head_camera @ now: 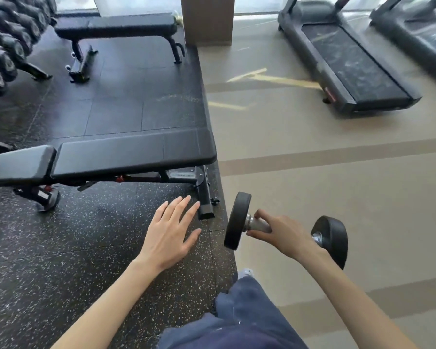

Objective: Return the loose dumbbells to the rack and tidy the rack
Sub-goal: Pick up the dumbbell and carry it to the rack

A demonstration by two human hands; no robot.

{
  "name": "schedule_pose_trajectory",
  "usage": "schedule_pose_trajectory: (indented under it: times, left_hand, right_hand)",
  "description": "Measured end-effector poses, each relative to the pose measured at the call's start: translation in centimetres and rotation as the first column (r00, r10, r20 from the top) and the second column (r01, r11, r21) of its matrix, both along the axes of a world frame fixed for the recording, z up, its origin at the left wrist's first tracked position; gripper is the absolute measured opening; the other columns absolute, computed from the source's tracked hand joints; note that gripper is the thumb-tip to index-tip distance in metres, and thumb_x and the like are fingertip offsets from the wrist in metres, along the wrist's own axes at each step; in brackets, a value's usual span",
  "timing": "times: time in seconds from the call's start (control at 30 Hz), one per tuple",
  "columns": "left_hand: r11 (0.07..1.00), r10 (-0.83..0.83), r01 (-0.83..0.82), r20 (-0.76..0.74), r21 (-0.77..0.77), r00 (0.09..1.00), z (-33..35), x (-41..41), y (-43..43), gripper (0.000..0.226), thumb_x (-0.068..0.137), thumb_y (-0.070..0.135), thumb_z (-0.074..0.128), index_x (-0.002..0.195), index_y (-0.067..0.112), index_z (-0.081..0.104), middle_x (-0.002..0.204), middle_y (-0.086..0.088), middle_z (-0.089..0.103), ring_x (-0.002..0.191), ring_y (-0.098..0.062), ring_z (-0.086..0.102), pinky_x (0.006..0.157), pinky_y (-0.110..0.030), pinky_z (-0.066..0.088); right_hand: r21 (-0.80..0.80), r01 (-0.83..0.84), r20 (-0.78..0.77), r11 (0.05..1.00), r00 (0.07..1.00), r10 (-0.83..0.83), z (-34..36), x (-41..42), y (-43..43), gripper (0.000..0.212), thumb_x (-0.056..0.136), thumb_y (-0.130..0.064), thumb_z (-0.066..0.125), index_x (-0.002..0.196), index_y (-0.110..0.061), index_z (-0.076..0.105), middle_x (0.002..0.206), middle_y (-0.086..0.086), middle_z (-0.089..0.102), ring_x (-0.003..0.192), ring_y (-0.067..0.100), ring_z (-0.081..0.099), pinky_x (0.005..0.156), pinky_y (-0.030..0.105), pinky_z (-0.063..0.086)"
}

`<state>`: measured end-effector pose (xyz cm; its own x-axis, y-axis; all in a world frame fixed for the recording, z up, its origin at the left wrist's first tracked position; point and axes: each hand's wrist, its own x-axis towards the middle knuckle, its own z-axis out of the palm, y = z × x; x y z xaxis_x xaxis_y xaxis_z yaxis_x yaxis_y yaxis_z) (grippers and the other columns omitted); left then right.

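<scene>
Dumbbell (285, 229) hangs near right, your right hand (282, 235) curled around its handle for carrying; your left hand (170, 235) hovers flat, fingers spread, likely for balance. Beyond the bench (106, 157), the rack (3, 54) waits far left.

The dumbbell (285, 230) has matt black rubbery heads and a shiny metal handle; speckled rubber floor (61, 248).

Black dumbbell (285, 229), silver handle; black white-flecked mat (61, 248); beige floor (337, 185), seemingly tan-striped.
</scene>
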<state>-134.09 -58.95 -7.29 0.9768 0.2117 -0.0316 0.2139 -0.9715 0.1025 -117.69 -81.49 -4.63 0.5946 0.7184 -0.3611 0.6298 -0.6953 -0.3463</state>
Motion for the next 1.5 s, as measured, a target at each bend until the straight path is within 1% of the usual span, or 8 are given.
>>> schedule_pose_trajectory:
  times: [0.27,0.47,0.73,0.83,0.93,1.1,1.3,1.5]
  left_hand:
    - [0.998,0.057,-0.058,0.083,0.009,0.995,1.8,13.3,-1.5,0.06,0.092,0.049,0.033,0.141,0.016,0.042,0.142,-0.011,0.045,0.134,-0.028,0.038,0.11,-0.047,0.027]
    - [0.994,0.107,-0.107,0.017,0.003,0.994,0.4,19.3,0.2,0.06,0.092,0.049,0.031,0.14,0.016,0.043,0.141,-0.011,0.047,0.134,-0.029,0.038,0.11,-0.047,0.028]
    - [0.995,0.101,-0.102,0.029,0.019,0.994,-1.8,30.4,7.1,0.059,0.091,0.048,0.032,0.138,0.017,0.047,0.14,-0.007,0.049,0.131,-0.03,0.041,0.109,-0.047,0.027]
    - [0.989,0.15,-0.151,0.055,0.007,0.987,-1.5,35.3,10.5,0.059,0.091,0.047,0.032,0.138,0.015,0.048,0.139,-0.01,0.05,0.13,-0.032,0.042,0.108,-0.049,0.029]
    - [0.984,0.18,-0.179,0.068,-0.011,0.981,-1.1,39.4,13.6,0.058,0.091,0.047,0.033,0.137,0.015,0.049,0.138,-0.01,0.05,0.13,-0.032,0.043,0.108,-0.05,0.031]
    - [0.981,0.193,-0.194,0.077,0.007,0.978,-0.7,45.5,18.2,0.058,0.091,0.047,0.035,0.137,0.015,0.049,0.138,-0.011,0.05,0.13,-0.031,0.043,0.107,-0.048,0.03]
    - [0.975,0.218,-0.219,0.042,0.036,0.975,-2.0,51.8,21.8,0.058,0.089,0.046,0.035,0.135,0.016,0.052,0.136,-0.011,0.053,0.127,-0.031,0.046,0.106,-0.049,0.031]
    - [0.963,0.268,-0.268,0.024,0.02,0.963,-3.2,60.1,25.5,0.054,0.085,0.045,0.038,0.127,0.018,0.06,0.125,-0.009,0.061,0.116,-0.029,0.056,0.1,-0.048,0.041]
  right_hand:
    - [0.001,-0.059,0.054,0.998,0.997,0.059,1.4,13.5,1.1,0.041,0.085,-0.062,0.048,0.107,-0.028,0.046,0.084,-0.002,0.055,0.078,0.026,0.055,0.067,0.036,0.046]
    - [-0.045,-0.074,0.027,0.996,0.997,0.075,0.7,20.7,2.7,0.04,0.084,-0.06,0.053,0.107,-0.028,0.047,0.081,-0.006,0.051,0.073,0.021,0.047,0.061,0.031,0.038]
    - [-0.071,-0.085,0.015,0.994,0.996,0.086,-0.6,32.5,8.8,0.041,0.083,-0.061,0.052,0.107,-0.029,0.046,0.087,-0.004,0.058,0.075,0.021,0.049,0.061,0.031,0.04]
    - [-0.093,-0.134,0.068,0.987,0.988,0.141,0.1,37.8,12.8,0.043,0.084,-0.063,0.049,0.11,-0.029,0.046,0.093,-0.001,0.062,0.08,0.025,0.055,0.061,0.031,0.037]
    - [-0.094,-0.169,0.097,0.981,0.979,0.178,0.8,42.5,16.5,0.042,0.083,-0.065,0.048,0.107,-0.03,0.046,0.097,-0.001,0.065,0.086,0.025,0.059,0.065,0.033,0.043]
    - [-0.057,-0.176,0.079,0.983,0.98,0.181,1.2,48.4,21.6,0.044,0.083,-0.063,0.051,0.107,-0.027,0.048,0.082,-0.003,0.058,0.071,0.02,0.049,0.056,0.031,0.034]
    - [-0.044,-0.192,0.008,0.98,0.981,0.192,-0.6,55.6,26.1,0.046,0.08,-0.066,0.051,0.106,-0.028,0.048,0.09,0.001,0.065,0.074,0.022,0.053,0.06,0.032,0.041]
    - [-0.057,-0.253,-0.016,0.966,0.968,0.252,-1.5,65.3,31.0,0.045,0.081,-0.065,0.052,0.107,-0.029,0.049,0.081,-0.008,0.055,0.073,0.018,0.051,0.057,0.029,0.035]
